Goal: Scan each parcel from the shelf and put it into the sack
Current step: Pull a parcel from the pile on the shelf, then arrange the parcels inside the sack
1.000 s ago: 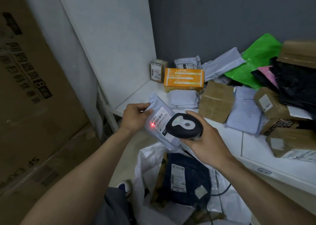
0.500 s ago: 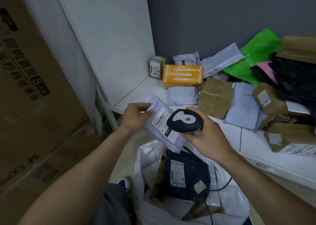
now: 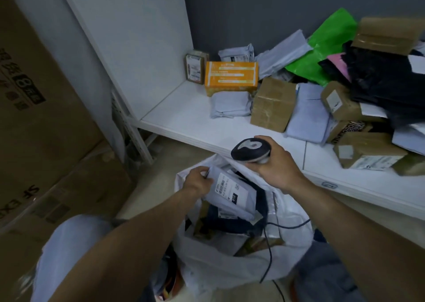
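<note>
Head view: left hand (image 3: 197,182) pinches the grey poly mailer (image 3: 232,197) by its upper-left edge, inside the white sack's (image 3: 218,267) mouth. Right hand (image 3: 277,165) clamps the barcode scanner (image 3: 250,150) at the shelf (image 3: 184,115) lip. I judge the mailer light, floppy and slick; gripping the edge suffices.

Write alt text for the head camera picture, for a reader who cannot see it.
A person's left hand holds a grey parcel in the mouth of a white sack, while the right hand grips a black scanner just above. Behind them, a white shelf carries cardboard boxes and plastic mailing bags.
</note>
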